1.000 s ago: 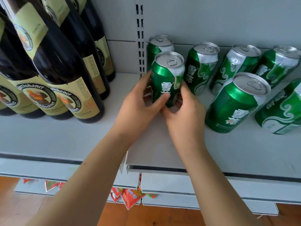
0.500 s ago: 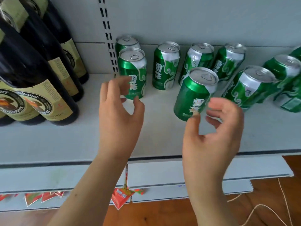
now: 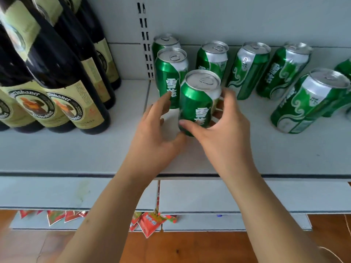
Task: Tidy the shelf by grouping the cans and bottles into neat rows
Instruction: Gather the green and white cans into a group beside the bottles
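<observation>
A green can (image 3: 197, 103) stands on the white shelf (image 3: 76, 149), and my right hand (image 3: 222, 126) grips it with thumb in front and fingers behind. My left hand (image 3: 155, 133) is beside the can's left side, fingers spread, its fingertips near a second green can (image 3: 169, 73) just behind. A third can (image 3: 163, 42) stands at the back against the wall. More green cans (image 3: 212, 57) line the back, with one (image 3: 305, 103) standing further forward at right. Dark bottles (image 3: 57, 76) with cream labels stand in rows at left.
A slotted upright (image 3: 145, 35) runs up the back wall between bottles and cans. The shelf's front edge (image 3: 190, 175) is below my wrists. A lower shelf (image 3: 209, 196) and red packets (image 3: 150, 223) sit beneath, above a wooden floor.
My right hand has taken hold of the front can and moved it left, in front of the two left cans. My left hand has come up beside it.
</observation>
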Demonstrator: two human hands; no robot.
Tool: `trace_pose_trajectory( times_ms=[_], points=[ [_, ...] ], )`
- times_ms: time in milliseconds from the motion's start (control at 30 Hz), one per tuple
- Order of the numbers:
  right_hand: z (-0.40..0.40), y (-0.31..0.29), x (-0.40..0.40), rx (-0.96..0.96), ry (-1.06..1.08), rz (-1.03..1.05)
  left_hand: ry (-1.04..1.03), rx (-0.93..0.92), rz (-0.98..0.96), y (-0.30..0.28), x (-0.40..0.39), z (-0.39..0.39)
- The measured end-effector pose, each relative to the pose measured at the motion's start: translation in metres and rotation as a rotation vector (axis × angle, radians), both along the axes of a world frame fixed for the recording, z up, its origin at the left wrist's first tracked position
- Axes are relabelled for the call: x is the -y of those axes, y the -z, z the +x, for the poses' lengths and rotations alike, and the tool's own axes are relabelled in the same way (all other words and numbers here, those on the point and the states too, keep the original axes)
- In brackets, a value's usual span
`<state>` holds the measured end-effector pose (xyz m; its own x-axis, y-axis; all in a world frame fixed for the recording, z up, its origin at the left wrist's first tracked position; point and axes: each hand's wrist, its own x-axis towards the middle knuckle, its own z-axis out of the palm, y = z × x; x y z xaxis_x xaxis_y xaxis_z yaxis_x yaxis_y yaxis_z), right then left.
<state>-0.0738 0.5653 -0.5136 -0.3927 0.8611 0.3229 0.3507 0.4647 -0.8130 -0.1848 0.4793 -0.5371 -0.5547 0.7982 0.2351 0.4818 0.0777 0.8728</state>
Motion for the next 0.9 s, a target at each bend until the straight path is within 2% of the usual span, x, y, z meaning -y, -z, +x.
trace_pose_trajectory(
  times_ms=[233, 367, 500, 567, 633, 767, 900],
  points=[
    [-0.034, 0.002, 0.007, 0.007, -0.111, 0.013, -0.089, -0.099, -0.007, -0.002, 0.001, -0.015],
    [-0.021, 0.001, 0.004, -0.036, -0.204, -0.069, -0.044, -0.033, 0.004, 0.003, 0.001, -0.02],
    [-0.004, -0.006, -0.014, -0.036, -0.034, -0.018, -0.044, -0.059, -0.023, 0.006, 0.0, -0.018],
    [-0.008, -0.009, -0.036, 0.064, -0.016, -0.058, -0.05, -0.063, -0.032, 0.006, 0.0, -0.017],
    [-0.018, -0.012, -0.053, 0.15, -0.04, -0.153, -0.045, -0.018, -0.034, 0.008, 0.0, -0.018],
    [-0.036, -0.013, -0.058, 0.123, -0.11, -0.233, 0.007, 0.093, -0.034, 0.005, 0.0, -0.021],
    [-0.045, -0.015, -0.055, 0.053, -0.173, -0.344, 0.075, 0.442, 0.12, 0.0, 0.002, -0.026]
  ],
)
